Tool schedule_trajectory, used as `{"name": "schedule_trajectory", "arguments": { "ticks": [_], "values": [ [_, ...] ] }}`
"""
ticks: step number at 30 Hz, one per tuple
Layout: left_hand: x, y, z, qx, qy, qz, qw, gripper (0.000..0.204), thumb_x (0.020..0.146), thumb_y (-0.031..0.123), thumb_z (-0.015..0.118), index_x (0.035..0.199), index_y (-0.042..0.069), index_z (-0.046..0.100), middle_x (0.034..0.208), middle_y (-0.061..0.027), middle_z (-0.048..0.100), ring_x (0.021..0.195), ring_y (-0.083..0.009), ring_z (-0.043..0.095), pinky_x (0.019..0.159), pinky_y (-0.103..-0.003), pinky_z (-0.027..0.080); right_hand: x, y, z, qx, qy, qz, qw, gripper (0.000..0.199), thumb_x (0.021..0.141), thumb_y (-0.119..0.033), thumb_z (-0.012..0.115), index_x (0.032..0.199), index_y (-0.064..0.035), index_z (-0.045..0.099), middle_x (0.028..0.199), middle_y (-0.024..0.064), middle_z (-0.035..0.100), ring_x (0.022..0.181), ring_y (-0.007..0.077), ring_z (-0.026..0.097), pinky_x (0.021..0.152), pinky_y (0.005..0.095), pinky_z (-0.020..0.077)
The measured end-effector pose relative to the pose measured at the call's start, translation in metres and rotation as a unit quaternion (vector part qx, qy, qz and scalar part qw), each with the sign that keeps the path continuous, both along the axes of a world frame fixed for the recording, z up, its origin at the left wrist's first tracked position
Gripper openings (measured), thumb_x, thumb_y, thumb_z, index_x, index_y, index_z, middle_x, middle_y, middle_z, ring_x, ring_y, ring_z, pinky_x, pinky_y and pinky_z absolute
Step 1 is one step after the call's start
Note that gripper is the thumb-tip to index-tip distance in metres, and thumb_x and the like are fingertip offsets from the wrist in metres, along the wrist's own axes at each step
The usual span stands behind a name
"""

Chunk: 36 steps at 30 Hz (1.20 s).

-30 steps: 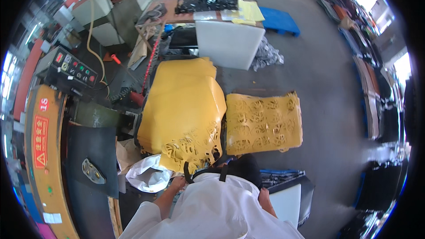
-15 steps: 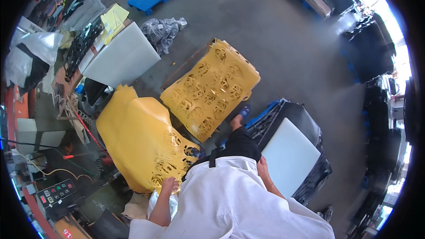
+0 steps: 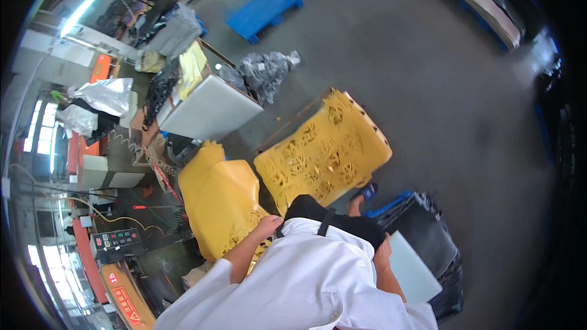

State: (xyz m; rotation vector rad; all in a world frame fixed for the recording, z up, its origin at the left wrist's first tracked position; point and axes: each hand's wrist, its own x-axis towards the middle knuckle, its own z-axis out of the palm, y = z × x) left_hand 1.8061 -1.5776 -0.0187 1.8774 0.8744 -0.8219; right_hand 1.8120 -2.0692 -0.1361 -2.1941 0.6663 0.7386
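Observation:
My left hand (image 3: 268, 226) is closed at the near right edge of a large yellow sheet (image 3: 214, 198), where cut-out holes show along the border. The sheet drapes in a smooth hump at my left. My right hand (image 3: 383, 253) hangs at my right side, against the edge of a flat white board (image 3: 411, 269); its fingers are mostly hidden. The board lies by a black plastic-covered stack (image 3: 428, 232). Ahead, a second yellow sheet (image 3: 321, 153), full of punched shapes, covers a low stack.
A white-sided box (image 3: 211, 107) with yellow sheets on top stands ahead left, crumpled grey plastic (image 3: 269, 73) beside it. Farther off is a blue pallet (image 3: 263, 12). At left are a button panel (image 3: 116, 241) and loose cables. My foot in a blue sandal (image 3: 369, 192) shows near the black stack.
The view has turned left, so the scene shifts rightward and down. My left hand has moved forward along the yellow sheet's edge. The white board now shows less beside my right hand.

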Motion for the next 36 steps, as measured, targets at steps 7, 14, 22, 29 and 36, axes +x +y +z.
{"name": "schedule_trajectory", "arguments": {
  "ticks": [7,14,22,29,36],
  "values": [
    [0.120,-0.046,0.008,-0.032,0.049,0.045,0.997,0.041,0.100,0.038,0.057,0.101,0.002,0.076,0.090,-0.0098,0.075,0.077,-0.0240,0.073,0.070,-0.039,0.062,0.046,-0.053,-0.040,0.042,-0.062,-0.080,0.994,0.048,0.099,-0.026,0.065,0.143,-0.0087,0.056,0.132,0.0201,0.069,0.126,0.0351,0.064,0.109,0.0446,0.0470],
    [0.171,-0.079,-0.080,0.122,-0.145,-0.146,0.971,0.039,0.098,0.036,0.061,0.097,0.001,0.079,0.089,-0.0163,0.076,0.077,-0.0309,0.076,0.065,-0.044,0.061,0.151,-0.084,-0.003,0.011,-0.092,-0.085,0.992,0.039,0.100,-0.022,0.067,0.133,-0.0028,0.065,0.112,0.0138,0.074,0.105,0.0269,0.071,0.094,0.0394,0.0546],
    [0.296,-0.104,-0.122,-0.023,0.093,0.004,0.995,0.039,0.097,0.034,0.056,0.096,0.001,0.078,0.089,-0.0156,0.077,0.073,-0.0296,0.075,0.062,-0.044,0.063,0.375,-0.113,0.041,0.035,-0.077,-0.076,0.994,0.037,0.100,-0.023,0.068,0.130,-0.0020,0.066,0.109,0.0127,0.075,0.101,0.0247,0.071,0.090,0.0377,0.0555],
    [0.542,-0.090,-0.125,-0.046,0.065,0.075,0.994,0.031,0.098,0.028,0.056,0.089,0.005,0.075,0.077,-0.0089,0.075,0.058,-0.0243,0.069,0.052,-0.039,0.054,0.662,-0.092,0.093,0.036,-0.071,-0.028,0.996,0.035,0.100,-0.023,0.068,0.128,-0.0013,0.068,0.107,0.0117,0.075,0.098,0.0227,0.072,0.086,0.0363,0.0563],
    [0.841,-0.073,0.024,-0.060,-0.273,0.139,0.950,0.035,0.104,0.034,0.060,0.112,0.004,0.076,0.093,-0.0150,0.078,0.081,-0.0269,0.077,0.073,-0.041,0.059,0.930,-0.042,0.196,0.095,-0.081,0.112,0.986,0.034,0.100,-0.023,0.069,0.125,-0.0006,0.069,0.105,0.0107,0.076,0.094,0.0208,0.073,0.082,0.0348,0.0571]
  ]
}}
